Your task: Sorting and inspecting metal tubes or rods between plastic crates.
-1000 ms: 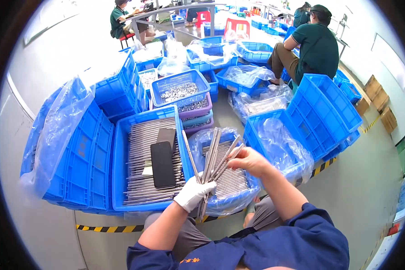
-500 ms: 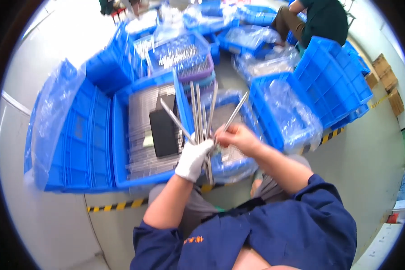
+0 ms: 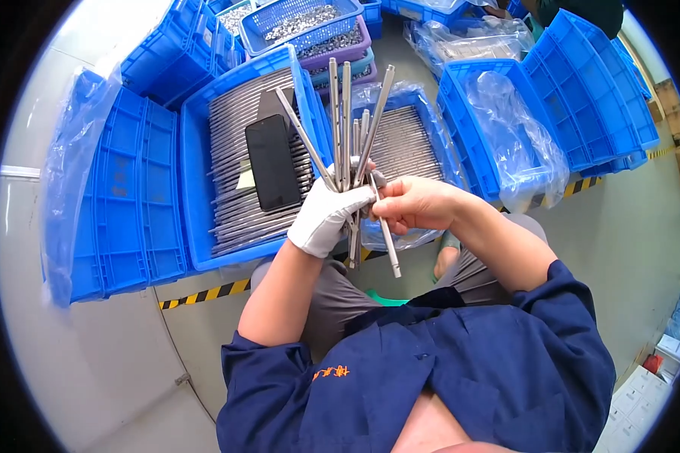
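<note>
A fan of several slim metal rods [image 3: 346, 113] stands up out of my left hand [image 3: 325, 217], which wears a white glove and is closed round them. Their lower ends poke out beneath the glove. Just to the right, my bare right hand [image 3: 419, 204] pinches one more metal rod [image 3: 390, 245], slanting down toward me, with its upper end against the bunch. Whether small parts sit where the hands meet, I cannot tell. Behind the hands, a plastic-lined blue crate [image 3: 444, 151] holds rows of similar rods [image 3: 406, 143].
At the left, another blue crate [image 3: 196, 204] is full of rods, with a black phone [image 3: 272, 162] lying on them. Baskets of small metal parts [image 3: 298, 23] are stacked farther off. Stacked blue crates [image 3: 593, 90] stand at the right, beside a crate with clear plastic [image 3: 502, 113].
The rod in my right hand has swung from pointing up and right to pointing down toward me. My left hand still grips the bunch. The view has tilted lower.
</note>
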{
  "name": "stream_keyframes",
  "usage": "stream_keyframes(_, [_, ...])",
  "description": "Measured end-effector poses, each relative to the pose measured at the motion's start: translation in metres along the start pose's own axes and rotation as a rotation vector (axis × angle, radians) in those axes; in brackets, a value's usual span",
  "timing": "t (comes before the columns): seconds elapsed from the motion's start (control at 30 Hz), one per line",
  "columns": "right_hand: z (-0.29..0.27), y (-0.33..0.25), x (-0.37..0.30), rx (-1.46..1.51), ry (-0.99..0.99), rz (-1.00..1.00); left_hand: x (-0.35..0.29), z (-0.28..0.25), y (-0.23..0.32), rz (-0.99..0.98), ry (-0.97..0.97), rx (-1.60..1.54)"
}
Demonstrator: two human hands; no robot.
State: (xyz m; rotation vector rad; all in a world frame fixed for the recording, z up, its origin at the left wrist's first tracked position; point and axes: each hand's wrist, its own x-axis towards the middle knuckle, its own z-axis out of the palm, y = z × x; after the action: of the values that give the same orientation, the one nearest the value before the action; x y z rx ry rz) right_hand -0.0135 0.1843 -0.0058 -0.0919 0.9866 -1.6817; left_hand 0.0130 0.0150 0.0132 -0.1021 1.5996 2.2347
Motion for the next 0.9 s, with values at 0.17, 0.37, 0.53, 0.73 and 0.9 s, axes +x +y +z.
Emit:
stream_keyframes(0.17, [0.03, 0.019, -0.007, -0.449, -0.194, 0.15, 0.005, -0.013, -0.001, 0.075, 0.053, -0.02])
stream_keyframes(0.37, [0.031, -0.016, -0.026, -0.838, -0.029, -0.118, 0.002, -0.024, 0.009, 0.088, 0.101, -0.136])
stream_keyframes(0.53, [-0.041, -0.056, -0.028, -0.025, 0.303, -0.668, -0.007, -0.007, 0.007, -0.062, -0.016, 0.235])
stream_keyframes(0.73, [-0.047, -0.056, -0.038, -0.045, 0.208, -0.689, -0.003, 0.0, -0.001, -0.092, -0.079, 0.351])
stream_keyframes(0.9, [-0.04, -0.058, -0.047, -0.25, 0.314, -0.654, -0.004, 0.002, 0.0, -0.125, -0.104, 0.385])
